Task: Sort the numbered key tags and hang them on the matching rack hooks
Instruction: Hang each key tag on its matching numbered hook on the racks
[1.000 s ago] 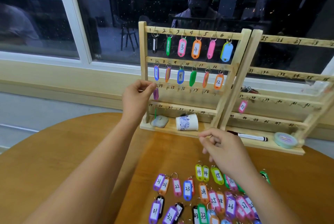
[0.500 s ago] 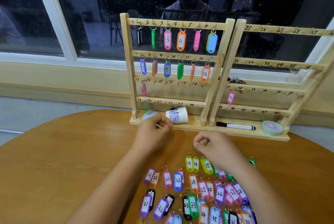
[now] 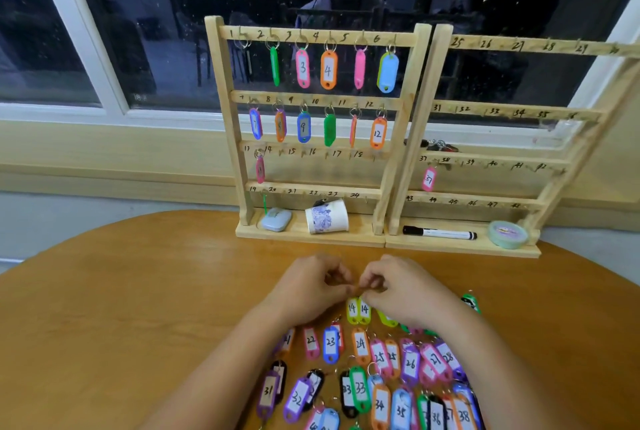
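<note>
1. The wooden table (image 3: pixel 138 308) carries everything, so tags and hooks both sit within the person's reach.
2. Two racks stand side by side at its far edge, facing the person so the handwritten numbers can be read. The left rack (image 3: pixel 221 117) runs 1 to 24 and the right rack (image 3: pixel 519 107) runs from 25 up. The left rack's top two rails are full, and its third rail holds one pink tag (image 3: pixel 260 169) at the first hook.
3. The loose tags (image 3: pixel 360 343) lie face up in rough number order near the person, so the next number is easy to find.
4. The left hand (image 3: pixel 308 287) and right hand (image 3: pixel 405 287) meet just above that spread, each with fingers curled into a narrow pinch.
5. The 14 tags (image 3: pixel 358 310), two yellow-green ones, lie side by side on the table right under those fingertips. Their rings are hidden, so I only judge that each hand pinches one, probably to part the pair. Hook 14 (image 3: pixel 268 152) hangs bare.
</note>
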A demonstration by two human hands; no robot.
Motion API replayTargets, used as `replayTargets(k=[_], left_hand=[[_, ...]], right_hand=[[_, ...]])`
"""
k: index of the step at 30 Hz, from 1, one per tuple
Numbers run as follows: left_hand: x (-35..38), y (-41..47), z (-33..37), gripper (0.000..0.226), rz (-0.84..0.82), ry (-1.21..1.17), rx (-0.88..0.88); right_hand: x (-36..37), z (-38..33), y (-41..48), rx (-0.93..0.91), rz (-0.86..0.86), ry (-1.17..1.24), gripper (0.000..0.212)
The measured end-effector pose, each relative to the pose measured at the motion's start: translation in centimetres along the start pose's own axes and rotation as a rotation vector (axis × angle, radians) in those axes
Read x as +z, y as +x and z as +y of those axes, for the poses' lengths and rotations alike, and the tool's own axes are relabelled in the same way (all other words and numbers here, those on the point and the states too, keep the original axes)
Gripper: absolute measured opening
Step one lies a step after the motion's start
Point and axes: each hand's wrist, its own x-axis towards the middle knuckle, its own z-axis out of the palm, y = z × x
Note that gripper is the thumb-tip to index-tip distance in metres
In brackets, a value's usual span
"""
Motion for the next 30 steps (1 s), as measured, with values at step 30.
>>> replayTargets(k=[30], left_hand=[[-1.0,0.3,-0.9,0.008,-0.135,-0.187,-0.114]], right_hand=[[-0.8,-0.4,-0.3,0.022,0.182,0.198,0.014]])
